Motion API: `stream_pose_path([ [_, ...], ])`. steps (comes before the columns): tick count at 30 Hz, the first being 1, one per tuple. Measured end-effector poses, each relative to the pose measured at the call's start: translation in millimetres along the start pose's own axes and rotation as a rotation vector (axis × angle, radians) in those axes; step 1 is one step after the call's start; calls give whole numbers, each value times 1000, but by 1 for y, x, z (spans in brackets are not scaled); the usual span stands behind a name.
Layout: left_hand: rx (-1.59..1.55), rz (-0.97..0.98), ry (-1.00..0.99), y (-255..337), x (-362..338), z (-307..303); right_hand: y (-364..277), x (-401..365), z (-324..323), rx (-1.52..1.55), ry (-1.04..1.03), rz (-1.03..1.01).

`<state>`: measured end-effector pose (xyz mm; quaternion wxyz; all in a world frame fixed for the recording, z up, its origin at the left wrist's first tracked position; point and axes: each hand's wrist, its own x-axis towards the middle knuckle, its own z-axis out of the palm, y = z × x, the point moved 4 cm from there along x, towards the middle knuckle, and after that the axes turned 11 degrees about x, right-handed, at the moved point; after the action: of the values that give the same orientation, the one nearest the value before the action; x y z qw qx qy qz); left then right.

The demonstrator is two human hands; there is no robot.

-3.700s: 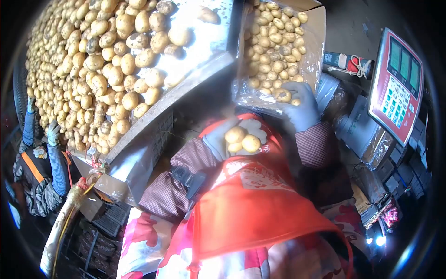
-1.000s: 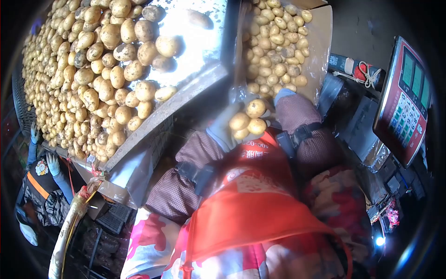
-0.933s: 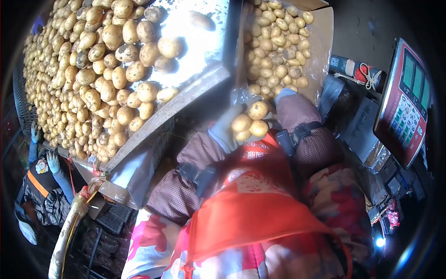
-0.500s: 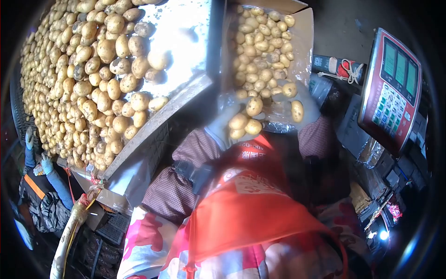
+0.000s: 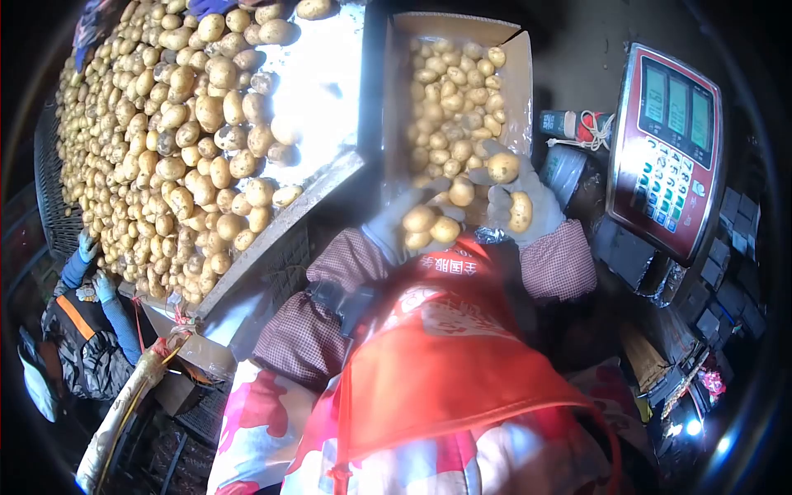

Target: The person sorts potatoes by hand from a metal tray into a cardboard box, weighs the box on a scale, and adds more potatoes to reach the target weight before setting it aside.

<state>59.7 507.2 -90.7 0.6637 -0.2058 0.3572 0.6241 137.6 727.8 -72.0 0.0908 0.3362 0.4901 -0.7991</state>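
Several potatoes [image 5: 418, 219] rest in my left hand [image 5: 384, 224], which wears a pale glove and curls around them near my apron. Another potato [image 5: 461, 192] lies at its fingertips, between my two hands. My right hand [image 5: 540, 202], gloved too, grips two potatoes [image 5: 502, 168], one toward the fingers and one against the palm. Both hands are over the near end of a cardboard box [image 5: 517, 82] lined with clear plastic. Many potatoes [image 5: 450, 103] fill the box beyond them.
To the left, a big potato heap [image 5: 157, 148] covers a table with a raised edge [image 5: 318, 183]. A red scale [image 5: 664, 157] stands at right, beside a tape roll [image 5: 568, 169]. A co-worker's gloved hands [image 5: 95, 264] touch the heap's lower left; purple gloves [image 5: 210, 7] show at top.
My right hand has moved closer to my left, still with its potatoes. The view has shifted, so box and scale appear further left. Purple gloves have appeared at the top.
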Motion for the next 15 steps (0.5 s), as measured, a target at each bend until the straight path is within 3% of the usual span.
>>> stream_pose_path([
  [3, -123, 38, -252, 1, -2, 12, 6, -1, -8, 107, -18, 87],
  [6, -165, 47, -344, 1, 2, 21, -1, -6, 1, 467, -13, 166],
  [8, -123, 70, -332, 4, -3, 24, -26, -16, 19, 660, -33, 167],
  [10, -81, 69, -276, 8, -14, 36, -36, -20, 30, 629, -95, 152],
  [12, -7, 54, -217, 21, -22, 49, -60, -32, 43, 573, -157, 163],
  [14, -36, 55, -325, 20, -24, 41, -52, -30, 52, 70, -166, 85],
  [15, -145, 33, -417, 17, -23, 34, -50, -30, 62, -295, -228, -213],
])
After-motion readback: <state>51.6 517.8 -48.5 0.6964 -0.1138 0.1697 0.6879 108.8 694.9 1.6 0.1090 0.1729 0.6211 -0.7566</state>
